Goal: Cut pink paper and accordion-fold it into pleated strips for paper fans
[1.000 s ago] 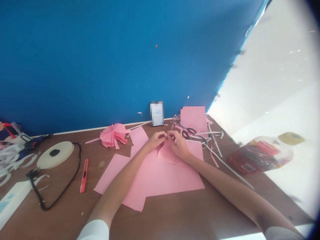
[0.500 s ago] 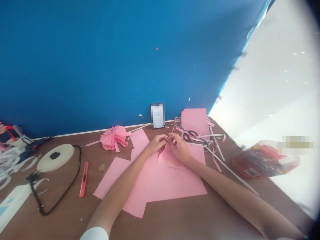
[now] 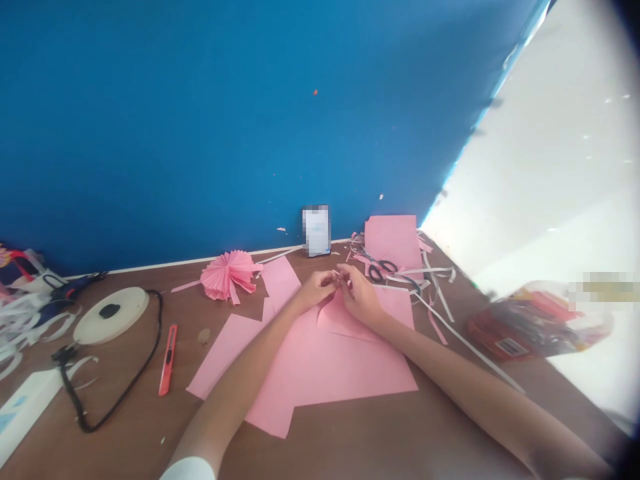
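Both hands meet over the pink paper sheets [image 3: 350, 373] in the middle of the table. My left hand [image 3: 318, 291] is closed, its fingertips pinching the top of a curled pink paper piece [image 3: 334, 316]. My right hand [image 3: 357, 293] pinches the same piece from the other side, thumb and forefinger together. The paper's lower part bends up off the sheets below. What lies between the fingertips is small and mostly hidden. A pleated pink paper rosette [image 3: 230, 276] lies to the left of the hands, and scissors [image 3: 382, 269] rest to their right.
A phone [image 3: 317, 231] leans against the blue wall. Left are a red utility knife [image 3: 168, 360], a round white pad [image 3: 112, 316] with a black cable [image 3: 156, 347], and a white power strip [image 3: 30, 413]. Paper strips [image 3: 445, 300] and a plastic-wrapped packet [image 3: 535, 323] lie right.
The fingertips of both hands have shifted slightly against each other at the paper's top. The view has turned a little; the things on the table stay put.
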Demonstrator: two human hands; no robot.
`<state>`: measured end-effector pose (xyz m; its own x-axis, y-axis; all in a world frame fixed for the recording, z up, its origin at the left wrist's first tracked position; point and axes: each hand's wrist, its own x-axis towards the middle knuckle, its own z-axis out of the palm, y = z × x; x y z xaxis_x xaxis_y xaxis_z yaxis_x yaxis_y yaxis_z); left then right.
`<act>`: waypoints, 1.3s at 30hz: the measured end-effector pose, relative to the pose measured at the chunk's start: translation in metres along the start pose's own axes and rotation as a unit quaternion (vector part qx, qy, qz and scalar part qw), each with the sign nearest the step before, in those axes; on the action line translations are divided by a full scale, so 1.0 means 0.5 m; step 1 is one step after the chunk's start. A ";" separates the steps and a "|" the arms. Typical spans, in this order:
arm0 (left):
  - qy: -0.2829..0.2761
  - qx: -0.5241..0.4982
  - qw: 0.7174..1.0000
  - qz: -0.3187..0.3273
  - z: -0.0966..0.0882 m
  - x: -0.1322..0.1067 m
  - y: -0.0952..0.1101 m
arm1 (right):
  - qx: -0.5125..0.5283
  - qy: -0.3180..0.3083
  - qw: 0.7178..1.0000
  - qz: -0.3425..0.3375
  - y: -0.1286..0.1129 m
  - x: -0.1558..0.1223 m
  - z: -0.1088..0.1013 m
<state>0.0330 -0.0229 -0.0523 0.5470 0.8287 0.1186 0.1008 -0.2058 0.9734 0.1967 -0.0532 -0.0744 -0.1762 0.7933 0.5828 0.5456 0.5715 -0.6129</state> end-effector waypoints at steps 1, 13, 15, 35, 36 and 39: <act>-0.001 -0.002 1.000 -0.005 0.000 0.000 0.000 | -0.001 0.000 1.000 0.000 0.000 0.000 0.000; -0.003 0.001 1.000 -0.005 0.001 0.001 0.004 | -0.005 0.002 1.000 0.023 0.002 -0.003 0.002; -0.004 -0.004 1.000 -0.008 0.002 0.000 0.002 | -0.003 0.002 1.000 0.024 0.003 -0.002 0.003; 0.009 0.028 1.000 -0.005 0.006 0.004 -0.002 | -0.071 -0.004 0.997 -0.005 0.002 -0.002 0.006; 0.009 0.033 0.999 -0.002 0.006 0.004 -0.002 | -0.083 -0.005 0.996 -0.008 0.002 -0.002 0.006; 0.007 0.041 0.999 0.000 0.006 0.005 -0.004 | -0.115 -0.002 0.993 -0.020 0.005 -0.004 0.007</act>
<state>0.0367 -0.0218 -0.0547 0.5345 0.8362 0.1224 0.1692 -0.2478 0.9539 0.1955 -0.0529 -0.0790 -0.2037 0.7719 0.6023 0.7104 0.5398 -0.4516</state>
